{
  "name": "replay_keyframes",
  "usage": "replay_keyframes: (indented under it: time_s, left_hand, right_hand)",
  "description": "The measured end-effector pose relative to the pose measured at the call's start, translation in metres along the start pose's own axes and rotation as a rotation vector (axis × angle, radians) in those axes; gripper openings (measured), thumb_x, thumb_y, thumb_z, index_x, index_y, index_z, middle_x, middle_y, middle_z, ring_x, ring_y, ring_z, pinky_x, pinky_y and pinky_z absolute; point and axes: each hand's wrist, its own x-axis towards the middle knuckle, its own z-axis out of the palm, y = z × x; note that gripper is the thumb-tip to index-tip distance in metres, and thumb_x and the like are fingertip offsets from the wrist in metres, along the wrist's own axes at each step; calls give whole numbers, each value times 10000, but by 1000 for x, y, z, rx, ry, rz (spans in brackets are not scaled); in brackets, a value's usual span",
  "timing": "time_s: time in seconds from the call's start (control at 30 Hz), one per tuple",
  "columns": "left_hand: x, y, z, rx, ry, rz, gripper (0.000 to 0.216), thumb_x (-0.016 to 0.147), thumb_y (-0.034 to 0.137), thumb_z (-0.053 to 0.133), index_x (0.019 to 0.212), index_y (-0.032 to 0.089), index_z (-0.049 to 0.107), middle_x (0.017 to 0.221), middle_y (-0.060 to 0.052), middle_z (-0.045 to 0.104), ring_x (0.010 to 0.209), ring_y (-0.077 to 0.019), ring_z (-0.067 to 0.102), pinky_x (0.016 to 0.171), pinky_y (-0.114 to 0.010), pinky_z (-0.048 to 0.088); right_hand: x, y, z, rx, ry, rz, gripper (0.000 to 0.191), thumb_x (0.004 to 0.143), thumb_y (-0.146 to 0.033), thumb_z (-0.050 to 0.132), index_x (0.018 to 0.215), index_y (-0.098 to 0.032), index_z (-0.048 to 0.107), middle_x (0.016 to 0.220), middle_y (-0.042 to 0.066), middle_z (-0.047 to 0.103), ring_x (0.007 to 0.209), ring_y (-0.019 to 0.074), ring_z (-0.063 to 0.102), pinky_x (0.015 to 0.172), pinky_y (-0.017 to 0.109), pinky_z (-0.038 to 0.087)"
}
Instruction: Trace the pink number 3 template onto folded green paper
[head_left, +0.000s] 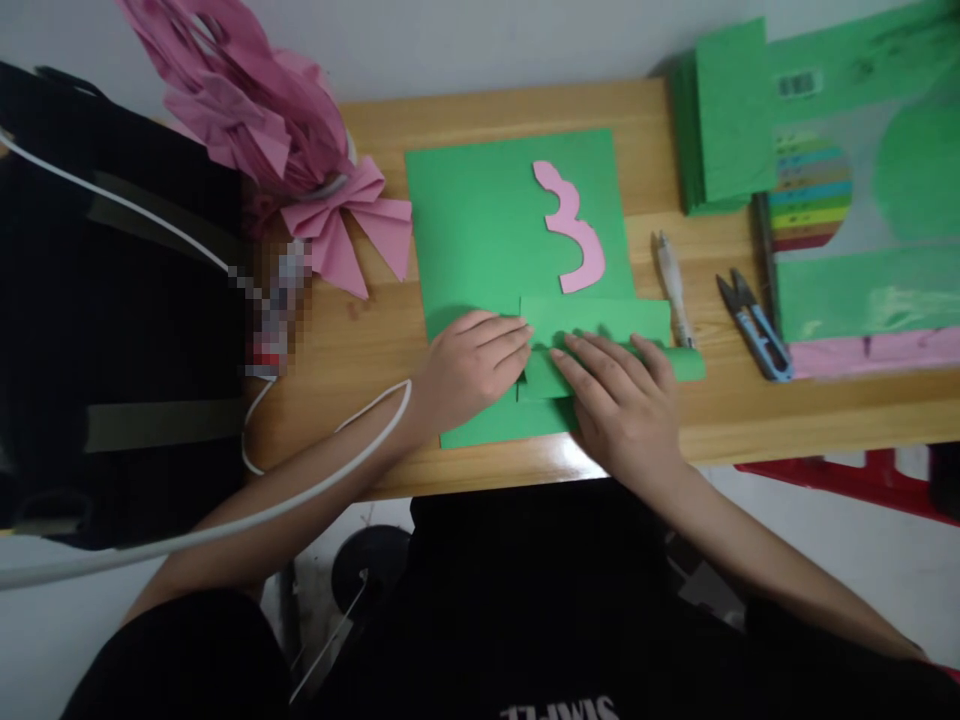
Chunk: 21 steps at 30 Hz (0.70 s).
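A green paper strip [600, 313] lies across the lower part of a larger green paper sheet [480, 220]. Its near side is folded over, with a curled end [686, 364] sticking out at the right. My left hand [476, 365] rests flat at the strip's left edge, fingers stretched out side by side and thumb hidden. My right hand [622, 400] presses on the folded part with its fingers spread; its thumb is hidden too. Beyond the strip, on the sheet, sits a wavy pink paper cutout [574, 230] shaped like a 3.
Right of the sheet lie a pen [675, 285] and blue-handled thread snips [757, 330]. Green folded papers [731, 110] and a green paper pack [847, 290] sit at the right. Pink folded paper [349, 225], a white cable [330, 485] and a black bag [112, 300] occupy the left.
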Motion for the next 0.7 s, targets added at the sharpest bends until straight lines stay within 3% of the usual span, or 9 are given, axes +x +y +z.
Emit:
replay_keyframes:
  time_s: [0.13,0.33,0.47,0.7]
  left_hand:
    - [-2,-5,-2,-31,-15,36,387,1037,218,303,1094,118,673,1240,-137,681,1199,-241,623,967,-464,492]
    - [-7,-7,4,8,140,72,291,967,147,411,1077,125,680,1209,-104,706,1204,-233,625,951,-406,502]
    - [-7,-6,4,-52,143,29,253,977,262,487,1051,138,693,1223,-106,698,1221,-245,611,981,-417,482]
    - [-8,-10,2,-105,64,25,313,963,371,535,1140,147,663,1306,-128,645,1280,-264,560,1025,-447,444]
  right_hand:
    - [-5,-4,-3,-22,-91,-27,476,904,-93,507,1371,-185,496,1366,135,607,1243,266,582,1082,475,373]
    - [-11,-16,-5,-19,-165,-25,531,949,-306,526,1447,-152,423,1444,164,527,1320,312,505,1092,508,350]
    - [-11,-19,-4,-2,-212,-22,626,962,-471,465,1473,-118,388,1482,182,476,1352,349,458,1099,538,321]
    - [-12,-22,-2,47,-221,27,728,940,-557,459,1518,-140,314,1512,175,439,1390,357,404,1119,540,286]
